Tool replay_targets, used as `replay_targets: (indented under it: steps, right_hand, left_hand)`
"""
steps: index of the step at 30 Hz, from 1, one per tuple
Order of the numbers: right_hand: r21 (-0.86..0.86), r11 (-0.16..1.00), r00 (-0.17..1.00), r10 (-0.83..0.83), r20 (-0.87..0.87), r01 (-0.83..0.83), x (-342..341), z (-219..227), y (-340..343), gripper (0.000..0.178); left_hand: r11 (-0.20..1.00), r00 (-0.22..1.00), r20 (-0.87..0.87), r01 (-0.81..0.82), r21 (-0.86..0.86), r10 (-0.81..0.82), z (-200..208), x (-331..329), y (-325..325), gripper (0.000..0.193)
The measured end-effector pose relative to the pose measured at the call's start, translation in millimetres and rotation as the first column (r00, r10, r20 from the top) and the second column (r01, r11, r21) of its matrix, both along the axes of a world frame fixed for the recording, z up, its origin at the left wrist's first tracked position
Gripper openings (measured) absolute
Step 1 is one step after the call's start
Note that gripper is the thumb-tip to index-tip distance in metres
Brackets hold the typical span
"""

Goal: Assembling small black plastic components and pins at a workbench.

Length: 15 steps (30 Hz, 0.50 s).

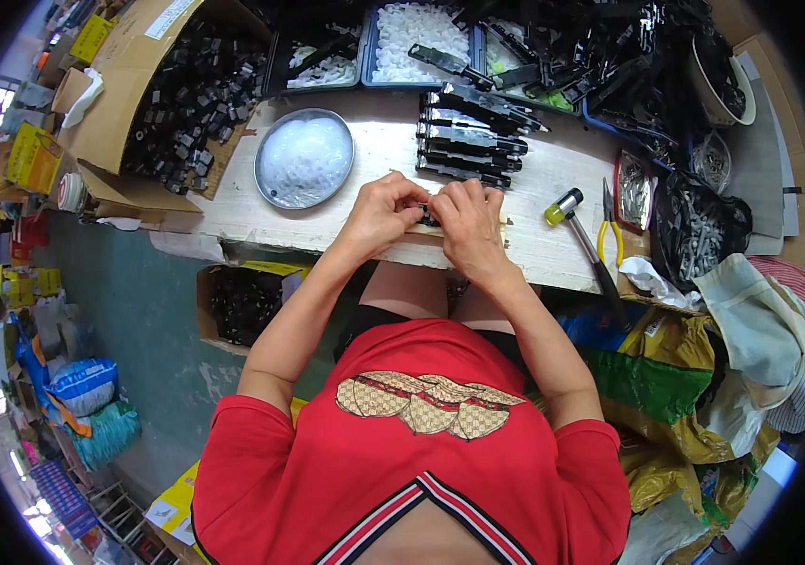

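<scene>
At the table's front edge my left hand (384, 217) and my right hand (468, 224) meet, fingers closed in a pinch over a small black part (429, 218). Most of that part is covered by my fingers, so its kind cannot be told. Just beyond my right hand lie several long black pieces (468, 141), side by side in a stack. To the left of my hands stands a round metal dish (258, 169) of small, whitish, translucent pieces. A hammer (583, 234) with a yellow-tipped head and yellow-handled pliers (610, 235) lie to the right.
A cardboard box (106, 118) full of small black blocks stands at the left. Trays (365, 80) of white bits and black parts line the back. At the right, a black bag (671, 231) holds metal pieces beside a red tray (621, 193). Another box (209, 315) sits below the table.
</scene>
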State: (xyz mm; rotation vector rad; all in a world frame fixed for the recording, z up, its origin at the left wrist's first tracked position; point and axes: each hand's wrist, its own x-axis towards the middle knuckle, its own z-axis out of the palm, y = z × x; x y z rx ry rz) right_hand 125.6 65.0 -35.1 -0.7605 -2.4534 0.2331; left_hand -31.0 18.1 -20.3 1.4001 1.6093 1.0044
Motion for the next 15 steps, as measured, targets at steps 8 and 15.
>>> replay_targets:
  steps: [8,15]
  right_hand:
    - [-0.297,0.954,0.976,-0.027,-0.215,-0.039,16,7,13,0.013]
    - [-0.264,0.958,0.948,-0.179,-0.262,0.107,61,27,26,0.007]
  left_hand:
    - [0.999,0.97,-0.241,0.018,0.032,-0.01,4,4,11,0.019]
    - [0.951,0.865,-0.406,0.225,-0.214,-0.295,22,6,32,0.015]
